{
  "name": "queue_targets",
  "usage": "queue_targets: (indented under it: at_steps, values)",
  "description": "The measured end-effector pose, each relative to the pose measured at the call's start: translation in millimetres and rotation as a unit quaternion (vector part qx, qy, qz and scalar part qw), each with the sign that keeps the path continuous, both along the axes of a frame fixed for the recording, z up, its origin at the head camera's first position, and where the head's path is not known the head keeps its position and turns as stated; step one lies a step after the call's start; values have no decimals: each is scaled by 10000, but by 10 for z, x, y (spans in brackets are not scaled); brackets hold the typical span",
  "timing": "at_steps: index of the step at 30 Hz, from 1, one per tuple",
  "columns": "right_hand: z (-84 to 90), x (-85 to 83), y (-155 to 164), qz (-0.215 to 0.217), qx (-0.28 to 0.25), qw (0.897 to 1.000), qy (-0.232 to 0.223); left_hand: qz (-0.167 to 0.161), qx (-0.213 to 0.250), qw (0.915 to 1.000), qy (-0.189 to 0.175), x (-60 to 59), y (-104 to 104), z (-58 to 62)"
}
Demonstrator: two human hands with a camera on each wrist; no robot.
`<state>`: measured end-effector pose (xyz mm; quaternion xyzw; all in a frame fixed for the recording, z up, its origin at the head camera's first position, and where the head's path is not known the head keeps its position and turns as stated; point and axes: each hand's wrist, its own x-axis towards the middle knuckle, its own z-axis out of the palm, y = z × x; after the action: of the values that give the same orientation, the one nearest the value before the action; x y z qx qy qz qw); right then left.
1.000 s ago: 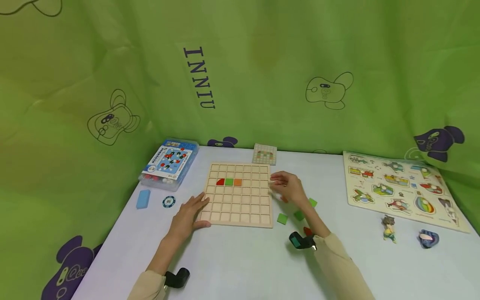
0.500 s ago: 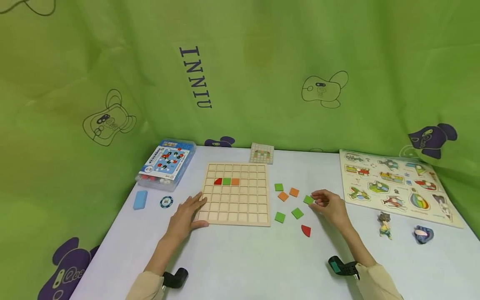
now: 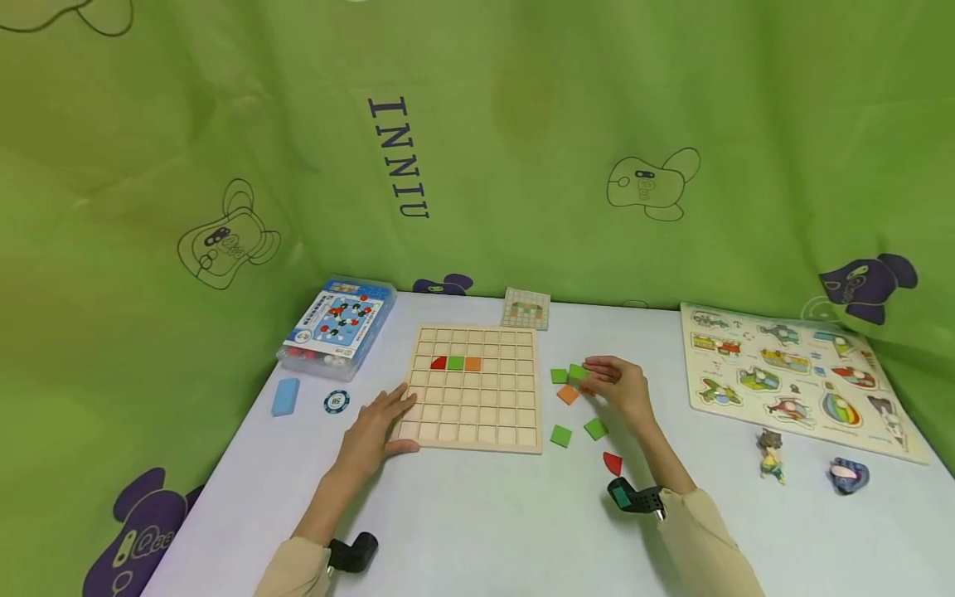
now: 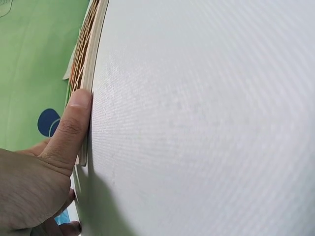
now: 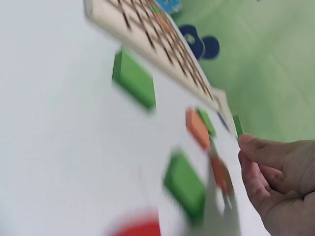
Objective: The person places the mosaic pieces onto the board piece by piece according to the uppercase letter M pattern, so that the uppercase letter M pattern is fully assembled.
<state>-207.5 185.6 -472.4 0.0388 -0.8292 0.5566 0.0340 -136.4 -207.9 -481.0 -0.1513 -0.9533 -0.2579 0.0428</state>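
The wooden grid board (image 3: pixel 477 414) lies mid-table, with a red quarter-circle tile (image 3: pixel 438 363), a green square tile (image 3: pixel 456 363) and an orange one (image 3: pixel 473 364) side by side in one row. My left hand (image 3: pixel 367 437) rests at the board's near left corner; in the left wrist view its thumb (image 4: pixel 74 123) presses the edge. To the board's right, my right hand (image 3: pixel 625 393) pinches a green tile (image 3: pixel 578 372) between thumb and fingertips, above the table. Under it lie an orange tile (image 3: pixel 568 395) and a second orange one, partly hidden by the fingers.
Several green tiles (image 3: pixel 561 435) and a red quarter-circle tile (image 3: pixel 613 463) lie right of the board. A pattern card (image 3: pixel 526 309) sits behind it. Leftward are a plastic box (image 3: pixel 339 327), a blue block (image 3: pixel 285 396) and a round chip (image 3: pixel 336 402); rightward, a picture puzzle board (image 3: pixel 806 381) and two small figures.
My right hand went from the board's right edge out to a green tile, picked it up and brought it back leftward over the orange tiles. The left hand stays at the board.
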Motion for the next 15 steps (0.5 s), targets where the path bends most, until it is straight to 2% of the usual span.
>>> queue_targets:
  at_steps: [7, 15]
  values:
    - [54, -196, -551, 119, -96, 9999, -68, 8, 3, 10000, 83, -6, -11, -13]
    - [18, -314, -1007, 613, 382, 9961, 508, 14, 72, 9999, 82, 4, 13, -9]
